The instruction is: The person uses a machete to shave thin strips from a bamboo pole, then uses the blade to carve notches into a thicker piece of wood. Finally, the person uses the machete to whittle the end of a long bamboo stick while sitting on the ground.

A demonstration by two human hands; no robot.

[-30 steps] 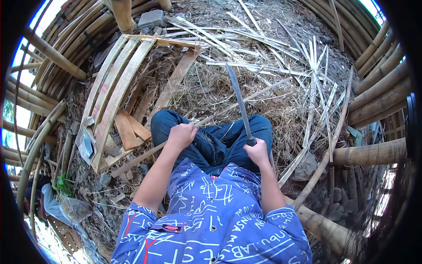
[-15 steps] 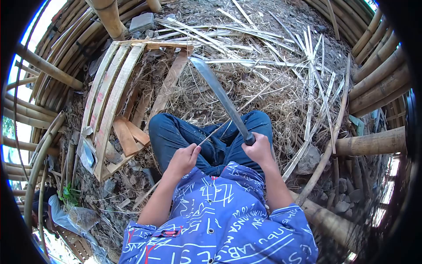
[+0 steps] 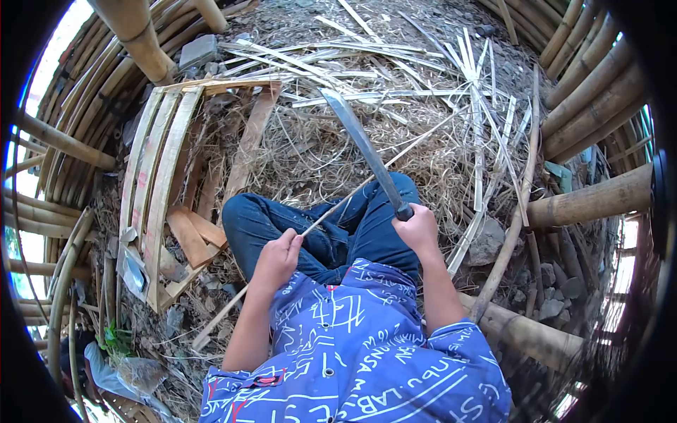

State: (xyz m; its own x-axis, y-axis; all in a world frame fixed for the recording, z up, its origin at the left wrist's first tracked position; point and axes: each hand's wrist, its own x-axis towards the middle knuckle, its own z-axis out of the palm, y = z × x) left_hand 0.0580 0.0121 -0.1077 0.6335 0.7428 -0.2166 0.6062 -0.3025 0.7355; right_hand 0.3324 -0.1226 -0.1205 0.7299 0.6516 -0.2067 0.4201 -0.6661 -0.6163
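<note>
My right hand (image 3: 417, 230) is wrapped round the dark handle of a machete (image 3: 361, 144). Its long blade points away and to the left over my right thigh. Closed around a thin bamboo strip (image 3: 338, 206) is my left hand (image 3: 278, 258), above my left thigh. The strip slants from beside my left forearm, through the fist, up to the right and crosses the blade in this view. Both hands are over my lap, with my crossed legs in blue jeans (image 3: 247, 218) beneath.
Split bamboo strips (image 3: 479, 162) lie scattered ahead and to the right. Thin shavings (image 3: 310, 155) cover the ground. A slatted wooden frame (image 3: 144, 166) stands at left, near wood offcuts (image 3: 189, 240). Thick bamboo poles (image 3: 592, 197) stick in from the right, by a rock (image 3: 486, 243).
The strip has slid through my left hand, its near end now further out at lower left. The blade sits a little more upright, and the whole view has shifted slightly.
</note>
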